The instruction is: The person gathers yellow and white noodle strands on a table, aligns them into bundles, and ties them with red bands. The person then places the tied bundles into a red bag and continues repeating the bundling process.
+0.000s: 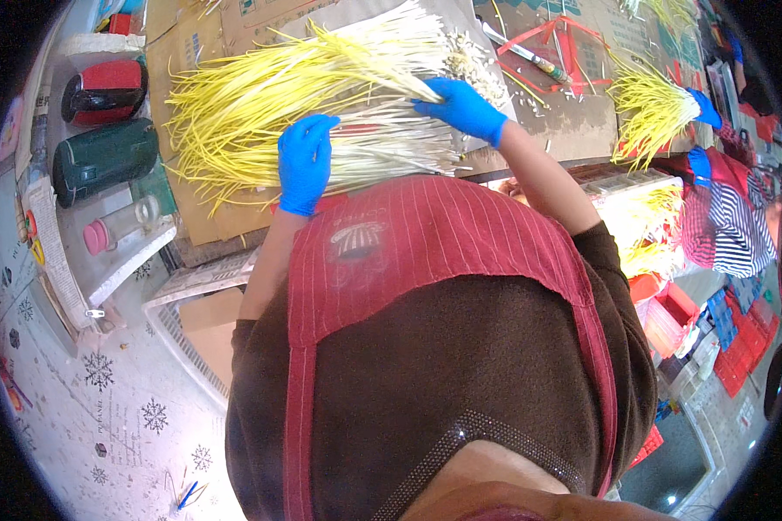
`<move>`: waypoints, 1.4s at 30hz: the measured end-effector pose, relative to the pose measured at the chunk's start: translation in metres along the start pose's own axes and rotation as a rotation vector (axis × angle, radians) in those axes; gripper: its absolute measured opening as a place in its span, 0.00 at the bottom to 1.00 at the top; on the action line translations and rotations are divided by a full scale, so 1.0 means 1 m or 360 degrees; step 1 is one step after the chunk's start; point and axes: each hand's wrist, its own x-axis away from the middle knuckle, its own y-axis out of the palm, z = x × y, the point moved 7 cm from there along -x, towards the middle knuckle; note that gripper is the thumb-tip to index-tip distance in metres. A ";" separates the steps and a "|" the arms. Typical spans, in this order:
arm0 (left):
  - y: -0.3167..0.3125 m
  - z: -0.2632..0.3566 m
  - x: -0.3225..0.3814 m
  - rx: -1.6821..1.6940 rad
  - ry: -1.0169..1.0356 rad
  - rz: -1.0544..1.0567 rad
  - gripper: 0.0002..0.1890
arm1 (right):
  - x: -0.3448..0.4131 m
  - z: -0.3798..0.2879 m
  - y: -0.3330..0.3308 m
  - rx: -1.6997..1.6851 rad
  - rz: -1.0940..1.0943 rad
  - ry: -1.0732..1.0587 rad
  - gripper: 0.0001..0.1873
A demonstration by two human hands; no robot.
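Long yellow chives with white stems (254, 84) lie in a broad pile on the cardboard-covered table, yellow ends to the left. My right hand (466, 111), in a blue glove, grips the pale stem ends of a small bunch (371, 62) whose yellow tips point up and left over the pile. At the pile's near side is my left hand (305, 163), also gloved in blue, with fingers bent and fingertips close together; whether it holds a stalk cannot be seen. More white stems (391, 153) lie between my hands. Short cut stem pieces (472, 65) are heaped beyond my right hand.
A knife (528, 55) and red ties (564, 32) lie at the right back. Further right, a co-worker's blue-gloved hand (707, 109) holds another bunch (655, 107). At the left stand a green container (107, 159), a red-and-black object (107, 91) and a pink-capped bottle (114, 228). A crate (189, 338) is below the table.
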 end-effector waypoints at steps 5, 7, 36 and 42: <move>0.024 0.010 -0.008 -0.0016 0.0125 -0.0143 0.14 | 0.044 0.013 -0.080 -0.0977 0.0082 0.0439 0.17; 0.030 0.013 -0.012 -0.0078 0.0188 -0.0130 0.14 | 0.059 0.016 -0.106 -0.1129 0.0317 0.0346 0.16; 0.025 0.012 -0.072 0.0964 -0.0626 -0.0295 0.15 | 0.061 -0.029 -0.113 -0.1444 0.0565 -0.0117 0.18; 0.042 0.014 -0.021 0.0009 0.0196 -0.0328 0.07 | 0.046 0.008 -0.051 -0.0597 0.0423 0.0305 0.23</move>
